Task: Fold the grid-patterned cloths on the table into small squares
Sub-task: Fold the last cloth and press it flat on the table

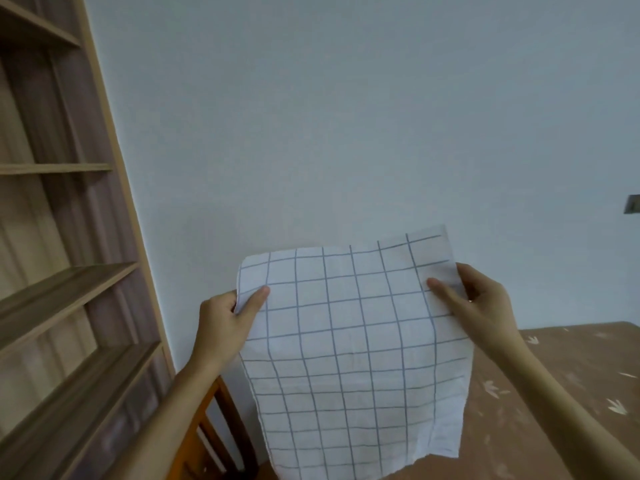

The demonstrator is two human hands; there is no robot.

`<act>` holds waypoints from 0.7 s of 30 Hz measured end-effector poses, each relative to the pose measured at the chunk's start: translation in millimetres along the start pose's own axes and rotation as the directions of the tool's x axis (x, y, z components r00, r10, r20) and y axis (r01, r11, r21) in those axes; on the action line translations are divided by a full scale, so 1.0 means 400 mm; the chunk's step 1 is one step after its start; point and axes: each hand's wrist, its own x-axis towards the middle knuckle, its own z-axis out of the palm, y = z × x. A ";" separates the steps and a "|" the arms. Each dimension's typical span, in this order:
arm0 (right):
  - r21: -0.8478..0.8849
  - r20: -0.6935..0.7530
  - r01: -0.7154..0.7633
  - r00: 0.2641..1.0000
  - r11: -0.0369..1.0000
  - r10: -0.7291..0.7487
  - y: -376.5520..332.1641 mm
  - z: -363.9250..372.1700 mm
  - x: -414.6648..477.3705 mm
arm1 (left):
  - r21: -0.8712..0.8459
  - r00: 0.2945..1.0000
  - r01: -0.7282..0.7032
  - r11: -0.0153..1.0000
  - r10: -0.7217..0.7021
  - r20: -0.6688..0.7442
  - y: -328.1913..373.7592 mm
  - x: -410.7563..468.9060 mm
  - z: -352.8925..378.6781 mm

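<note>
A white cloth with a blue-grey grid [349,355] hangs in the air in front of me, spread flat and upright. My left hand [225,323] pinches its upper left edge, thumb on the front. My right hand [474,299] pinches the upper right edge the same way. The cloth's lower edge dangles near the table [571,368], and its top corners curl a little. No other cloth shows in this view.
The table has a brown surface with pale printed marks and lies at the lower right. A wooden chair back [214,434] stands below my left forearm. An empty wooden shelf unit [65,271] fills the left side. A plain pale wall is ahead.
</note>
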 end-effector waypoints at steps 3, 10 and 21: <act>-0.002 -0.058 0.091 0.994 0.996 -0.091 -0.024 0.022 -0.012 | 0.072 0.996 -0.087 0.994 0.089 -0.023 0.019 -0.004 0.008; -0.182 -0.090 0.334 0.931 0.925 -0.353 -0.061 0.079 -0.014 | 0.158 0.961 -0.276 0.948 0.271 0.056 0.083 -0.008 0.052; -0.020 0.045 0.611 0.791 0.791 -0.610 -0.115 0.083 0.003 | 0.121 0.866 -0.122 0.985 0.046 0.498 0.161 0.010 0.104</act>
